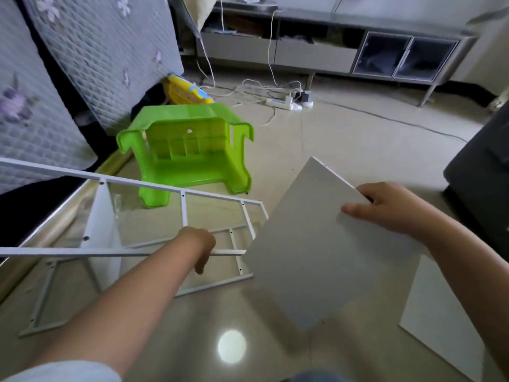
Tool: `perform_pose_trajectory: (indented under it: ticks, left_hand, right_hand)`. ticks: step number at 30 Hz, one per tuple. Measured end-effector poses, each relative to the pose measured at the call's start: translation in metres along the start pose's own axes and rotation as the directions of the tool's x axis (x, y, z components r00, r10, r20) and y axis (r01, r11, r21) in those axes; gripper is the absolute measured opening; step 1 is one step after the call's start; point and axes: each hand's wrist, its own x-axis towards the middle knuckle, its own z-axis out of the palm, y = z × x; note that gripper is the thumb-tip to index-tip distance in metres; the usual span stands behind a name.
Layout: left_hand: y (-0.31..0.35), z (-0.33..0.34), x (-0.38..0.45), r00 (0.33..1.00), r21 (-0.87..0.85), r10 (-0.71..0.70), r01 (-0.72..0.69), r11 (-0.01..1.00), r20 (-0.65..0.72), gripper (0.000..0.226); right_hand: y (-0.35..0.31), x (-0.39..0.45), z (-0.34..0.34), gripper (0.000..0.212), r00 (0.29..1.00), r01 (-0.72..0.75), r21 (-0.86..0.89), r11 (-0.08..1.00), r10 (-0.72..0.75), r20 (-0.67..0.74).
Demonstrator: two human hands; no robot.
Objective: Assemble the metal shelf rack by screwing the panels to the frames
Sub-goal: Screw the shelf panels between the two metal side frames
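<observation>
My right hand [385, 209] grips the right edge of a grey-white metal shelf panel [311, 244], thumb on top, holding it tilted above the floor. My left hand [199, 248] holds the near rail of the upper white ladder-like frame [184, 209], fingers curled round the bar. That frame is raised at a slant. A second white frame [214, 286] lies flat on the floor under it. One white panel [103, 219] stands between the two frames at the left, with dark screw holes showing beside it.
A green plastic stool [190, 150] lies tipped over just beyond the frames. Another white panel [440, 315] lies on the floor at the right. A power strip [281, 102] with cables is further back, a mattress [91, 51] leans at the left, and a dark box [484, 172] sits at the right.
</observation>
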Motion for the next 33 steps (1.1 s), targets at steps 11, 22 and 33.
perform_pose_trajectory:
  ticks: [11, 22, 33]
  left_hand:
    - [-0.034, 0.010, -0.008, 0.991, -0.102, 0.068, -0.080, 0.992, -0.118, 0.023]
    - [-0.053, -0.001, -0.031, 0.959, -0.366, 0.046, -0.150, 0.918, -0.279, 0.027]
    - [-0.086, 0.013, -0.041, 0.917, -0.511, -0.060, -0.164, 0.844, -0.393, 0.014]
  right_hand:
    - [-0.042, -0.011, 0.060, 0.042, 0.932, 0.290, -0.310, 0.906, -0.193, 0.307]
    - [-0.073, -0.005, 0.126, 0.037, 0.909, 0.245, -0.162, 0.956, -0.168, 0.382]
    - [-0.102, 0.003, 0.162, 0.034, 0.927, 0.210, -0.055, 0.976, -0.181, 0.329]
